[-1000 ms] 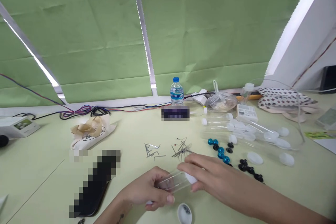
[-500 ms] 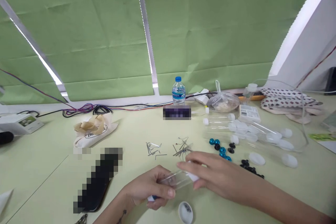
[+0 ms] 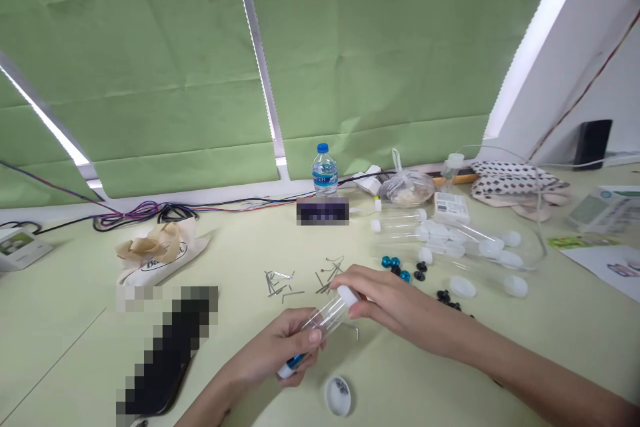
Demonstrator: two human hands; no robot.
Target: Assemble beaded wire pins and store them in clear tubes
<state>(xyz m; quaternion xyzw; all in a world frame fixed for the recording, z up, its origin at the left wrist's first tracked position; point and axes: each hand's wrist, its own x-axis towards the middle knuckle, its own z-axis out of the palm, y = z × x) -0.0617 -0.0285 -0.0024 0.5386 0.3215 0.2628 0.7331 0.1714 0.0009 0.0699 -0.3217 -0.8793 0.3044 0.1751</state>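
Note:
A clear tube (image 3: pixel 331 315) with something blue in its lower end is tilted up to the right. My left hand (image 3: pixel 293 341) wraps round its lower part. On the upper end sits a white cap (image 3: pixel 348 295), pinched by the fingers of my right hand (image 3: pixel 383 300). Just below the tube, a small white dish (image 3: pixel 338 395) holds tiny dark pieces. Behind the hands lie two groups of metal hex keys, one at the left (image 3: pixel 277 283) and one partly behind my right fingers (image 3: pixel 327 277). A single bent key (image 3: pixel 355 330) shows under the tube.
Capped clear tubes (image 3: pixel 400 220), blue balls (image 3: pixel 395 261) and black parts (image 3: pixel 421 271) lie at the right. A water bottle (image 3: pixel 325 173) stands at the back. Leftward are a cloth bag (image 3: pixel 165 253) and a dark, blurred-out object (image 3: pixel 175 353).
The view has shifted right. The tube is tilted more steeply, and my right hand now grips its white cap from the side. More of the blue content shows at the lower end.

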